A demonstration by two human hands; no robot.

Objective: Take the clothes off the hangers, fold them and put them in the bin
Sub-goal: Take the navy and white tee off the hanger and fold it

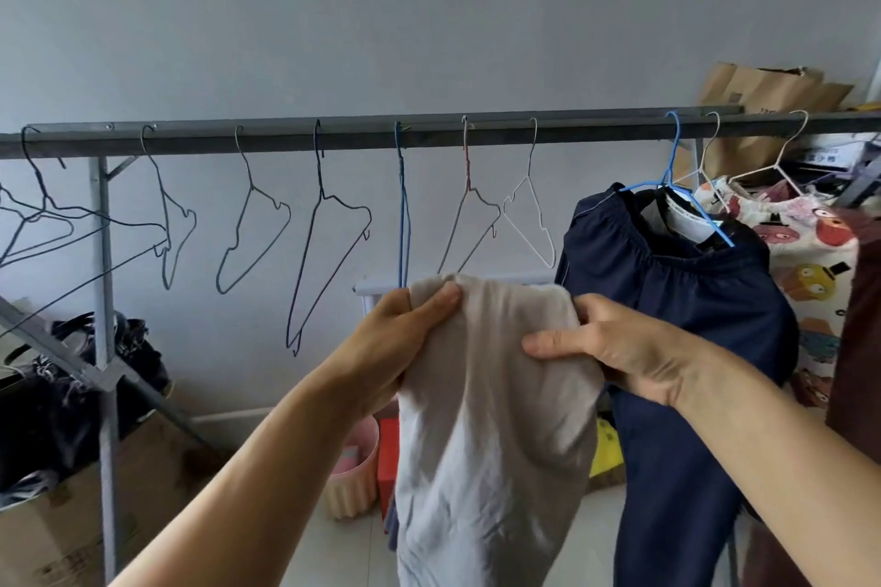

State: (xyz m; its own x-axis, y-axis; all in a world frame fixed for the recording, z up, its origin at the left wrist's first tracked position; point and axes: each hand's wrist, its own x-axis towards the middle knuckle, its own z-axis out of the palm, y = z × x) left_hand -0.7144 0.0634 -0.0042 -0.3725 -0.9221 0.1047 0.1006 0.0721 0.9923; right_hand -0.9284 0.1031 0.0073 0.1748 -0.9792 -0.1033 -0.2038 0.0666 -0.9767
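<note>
A beige garment (491, 419) hangs down in front of me, off any hanger. My left hand (400, 338) grips its upper left corner, thumb on the front. My right hand (615, 353) pinches its upper right edge, thumb across the cloth. Behind them a grey rail (362, 133) carries several bare wire hangers (333, 234). Dark blue trousers (691, 310) hang from a blue hanger (677, 186) at the right. Past them a white cartoon-print garment (805, 262) hangs on a white hanger (772, 167). A pink ribbed bin (353, 477) stands on the floor, partly hidden by the beige cloth.
A cardboard box (62, 515) with dark clothes (71, 391) on it sits at the lower left by the rack's leg. Brown paper bags (763, 95) stand behind the rail at the right. Red and yellow things (388, 458) lie on the tiled floor beside the bin.
</note>
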